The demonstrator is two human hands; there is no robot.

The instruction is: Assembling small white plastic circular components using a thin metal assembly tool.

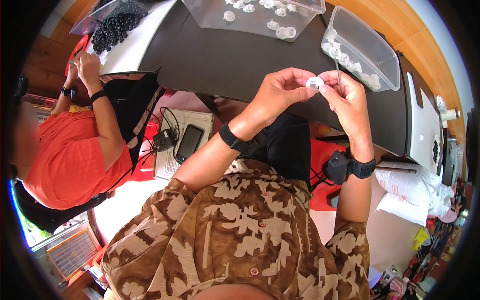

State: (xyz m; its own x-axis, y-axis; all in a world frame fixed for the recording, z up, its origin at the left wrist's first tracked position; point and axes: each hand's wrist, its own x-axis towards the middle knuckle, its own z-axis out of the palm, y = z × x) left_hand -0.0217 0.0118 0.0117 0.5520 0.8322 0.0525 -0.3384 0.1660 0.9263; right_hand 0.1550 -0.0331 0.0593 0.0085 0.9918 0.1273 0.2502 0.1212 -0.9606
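Between the fingertips of both my hands is a small, round white plastic part (pixel 314 82), held above the near edge of the dark table. My left hand (pixel 285 90) pinches it from the left, thumb and index finger closed. From the right, my right hand (pixel 347 95) has its thumb and index finger at the part's edge. A thin metal tool (pixel 338 70) sticks up out of the right hand's fingers; its lower end is hidden there. Just beyond the right hand stands a clear plastic bin (pixel 387 60) with several similar white parts lying in it.
Another clear bin (pixel 210 15) with white parts stands at the far side of the dark table (pixel 225 55). A co-worker in a red shirt (pixel 80 155) sits at left, near a heap of black pieces (pixel 117 30). A phone (pixel 190 142) lies on a box beside me; white sacks (pixel 410 192) stand right.
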